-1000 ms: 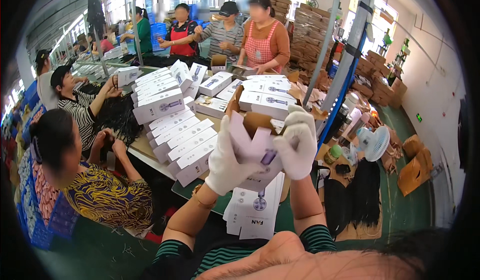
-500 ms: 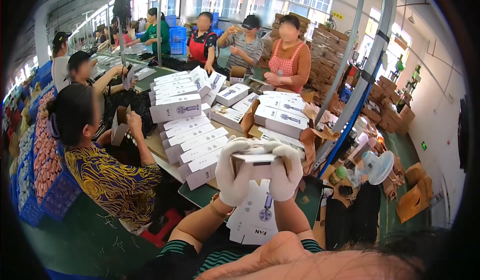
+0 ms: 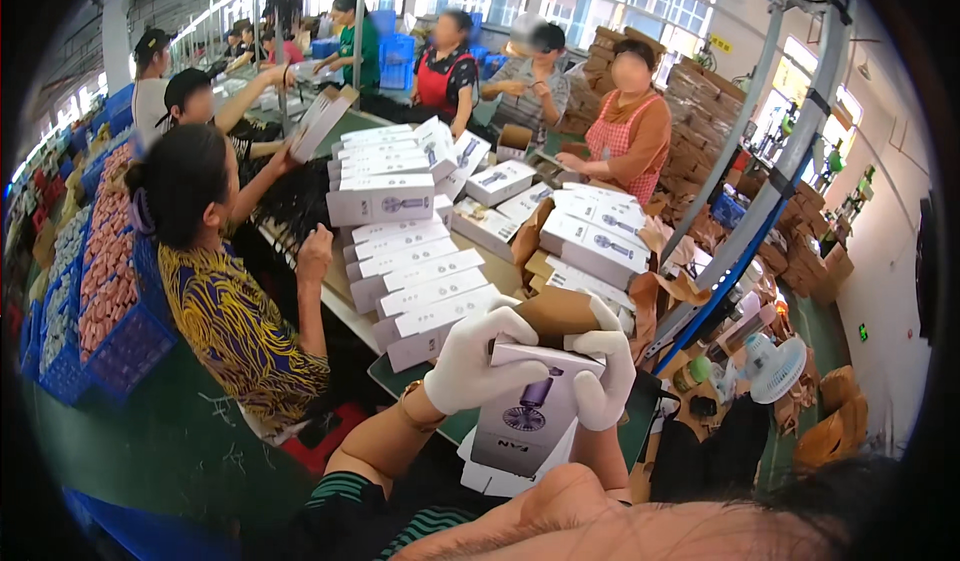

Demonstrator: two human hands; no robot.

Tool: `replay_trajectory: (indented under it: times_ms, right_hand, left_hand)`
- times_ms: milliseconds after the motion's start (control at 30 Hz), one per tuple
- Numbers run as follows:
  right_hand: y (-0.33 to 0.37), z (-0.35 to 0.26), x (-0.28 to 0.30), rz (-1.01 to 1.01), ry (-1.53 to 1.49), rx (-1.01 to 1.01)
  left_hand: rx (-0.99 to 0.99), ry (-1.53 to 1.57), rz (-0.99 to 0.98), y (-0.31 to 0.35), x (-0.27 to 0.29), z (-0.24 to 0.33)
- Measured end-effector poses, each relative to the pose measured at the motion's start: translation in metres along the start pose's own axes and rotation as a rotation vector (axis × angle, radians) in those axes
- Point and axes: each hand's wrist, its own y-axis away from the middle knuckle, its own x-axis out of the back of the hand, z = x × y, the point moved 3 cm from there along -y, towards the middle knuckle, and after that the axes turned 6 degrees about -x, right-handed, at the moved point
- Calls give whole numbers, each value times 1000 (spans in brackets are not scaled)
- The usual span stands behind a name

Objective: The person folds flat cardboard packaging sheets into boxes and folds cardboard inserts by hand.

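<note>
My left hand (image 3: 468,359), in a white glove, curls round the upper left side of a small white printed carton (image 3: 525,419). My right hand (image 3: 604,379), gloved too, grips its upper right edge. The carton's front, with a purple handheld fan picture, faces up toward me. Brown inner cardboard (image 3: 556,317) shows at its far end between my hands, standing open. Whether anything lies inside the carton is hidden. Beneath it, near my lap, the edge of another white printed carton (image 3: 490,479) shows.
Rows of white cartons (image 3: 380,201) cover the table ahead, with more cartons (image 3: 595,236) to the right. A co-worker in a patterned shirt (image 3: 235,311) sits close on my left. A metal post (image 3: 770,196) and a small fan (image 3: 775,366) stand at right.
The carton has tilted, so its printed front and brown open end now show. The view has swung slightly left. The co-worker at left now stretches an arm out with a white carton.
</note>
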Motion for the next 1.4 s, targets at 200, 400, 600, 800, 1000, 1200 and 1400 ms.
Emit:
replay_trajectory:
  times_ms: [200,400,600,800,1000,1200,1400]
  right_hand:
    - [-3,13,-15,-89,-136,-37]
    - [-9,22,-8,150,-69,-4]
    - [-1,75,34,314,88,-275]
    - [68,143,52,-133,876,-423]
    - [127,152,65,-327,1232,-613]
    - [133,143,64,-35,1032,-434]
    - [132,142,68,23,1023,-438]
  left_hand:
    - [30,253,65,7,2,-18]
    - [98,367,50,-1,5,-44]
    - [-190,-636,-150,-72,52,-46]
    - [109,-1809,20,-127,194,-206]
    - [360,-1563,-115,-59,133,-245]
    - [165,-756,-427,63,-45,-162]
    - [449,-686,-332,110,-79,-147]
